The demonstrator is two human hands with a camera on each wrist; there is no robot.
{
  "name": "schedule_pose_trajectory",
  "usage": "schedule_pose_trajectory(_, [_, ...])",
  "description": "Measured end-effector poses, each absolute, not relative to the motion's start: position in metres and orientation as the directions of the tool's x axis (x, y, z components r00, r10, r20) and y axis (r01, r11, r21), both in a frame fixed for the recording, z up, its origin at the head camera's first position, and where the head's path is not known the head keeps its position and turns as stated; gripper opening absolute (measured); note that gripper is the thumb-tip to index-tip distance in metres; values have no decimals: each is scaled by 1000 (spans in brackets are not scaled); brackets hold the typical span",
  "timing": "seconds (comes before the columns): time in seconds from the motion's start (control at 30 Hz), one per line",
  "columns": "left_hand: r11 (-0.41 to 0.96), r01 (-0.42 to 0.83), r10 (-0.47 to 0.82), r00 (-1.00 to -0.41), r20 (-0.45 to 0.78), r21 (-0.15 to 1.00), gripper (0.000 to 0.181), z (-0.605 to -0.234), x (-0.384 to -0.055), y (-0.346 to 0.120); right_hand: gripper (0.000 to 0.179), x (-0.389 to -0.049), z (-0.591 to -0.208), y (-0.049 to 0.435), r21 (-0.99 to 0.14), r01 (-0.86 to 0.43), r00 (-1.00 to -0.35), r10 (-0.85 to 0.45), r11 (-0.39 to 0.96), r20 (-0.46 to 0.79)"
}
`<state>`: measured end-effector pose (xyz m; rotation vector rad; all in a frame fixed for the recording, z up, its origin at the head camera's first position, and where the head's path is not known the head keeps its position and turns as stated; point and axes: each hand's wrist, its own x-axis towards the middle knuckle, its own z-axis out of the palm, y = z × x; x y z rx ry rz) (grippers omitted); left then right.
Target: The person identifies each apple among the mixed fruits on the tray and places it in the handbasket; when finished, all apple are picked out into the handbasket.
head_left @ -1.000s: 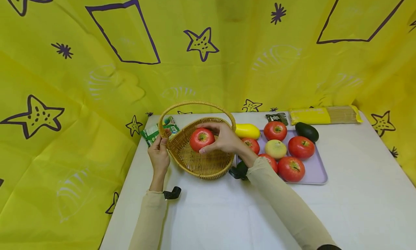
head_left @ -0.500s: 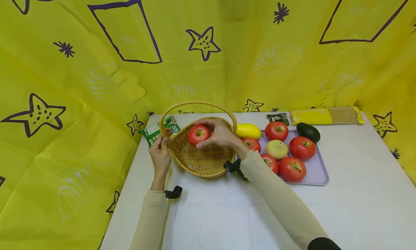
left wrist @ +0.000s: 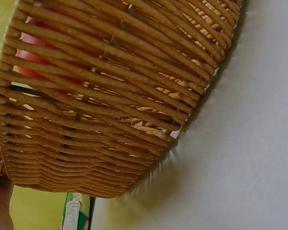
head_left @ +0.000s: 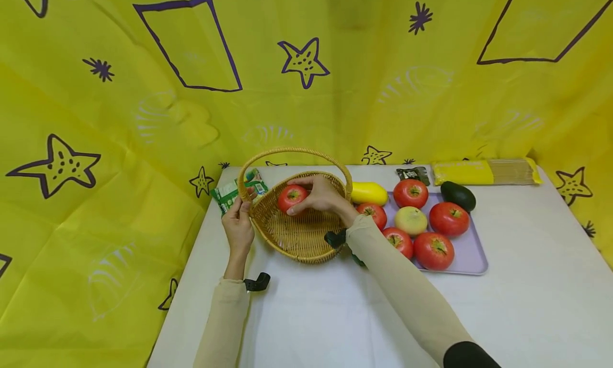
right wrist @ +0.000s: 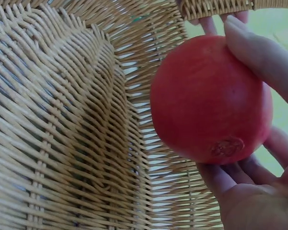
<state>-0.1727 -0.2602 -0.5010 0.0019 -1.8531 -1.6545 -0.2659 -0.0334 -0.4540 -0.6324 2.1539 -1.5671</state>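
My left hand (head_left: 238, 234) grips the handle (head_left: 293, 150) of a wicker basket (head_left: 306, 247) near its left base. With thumb and fingers on opposite sides, my right hand (head_left: 324, 194) holds a red tomato (head_left: 291, 198) inside the basket opening, toward its back left. In the right wrist view the tomato (right wrist: 206, 103) shows its brownish scar, and the woven inside (right wrist: 62, 124) beside it holds nothing visible. The left wrist view looks at the outer weave (left wrist: 101, 110), with red showing through its gaps.
Right of the basket, a lilac tray (head_left: 471, 259) bears several tomatoes (head_left: 433, 251), a pale yellow round fruit (head_left: 410, 220) and an avocado (head_left: 457, 196). A yellow squash (head_left: 369, 193), a dark packet (head_left: 413, 175) and a noodle pack (head_left: 486, 172) lie behind. A green packet (head_left: 224, 196) lies left.
My right hand has moved the tomato slightly left and deeper into the basket. The left hand keeps its grip on the handle, and the view has shifted a little.
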Motion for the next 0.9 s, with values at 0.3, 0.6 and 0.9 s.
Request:
schedule_pose_trajectory(0.3, [202, 384, -412, -801, 434, 901, 34, -498, -172, -260, 75, -275, -467, -41, -953, -76, -831, -546, 295, -103])
schedule_pose_trajectory(0.6, [223, 397, -408, -792, 455, 890, 33, -501, -171, -259, 75, -275, -480, -42, -960, -75, -827, -555, 271, -92])
schedule_pose_trajectory(0.9, [227, 397, -409, -790, 457, 890, 33, -501, -171, -259, 76, -277, -484, -45, -952, -58, -836, -536, 299, -118])
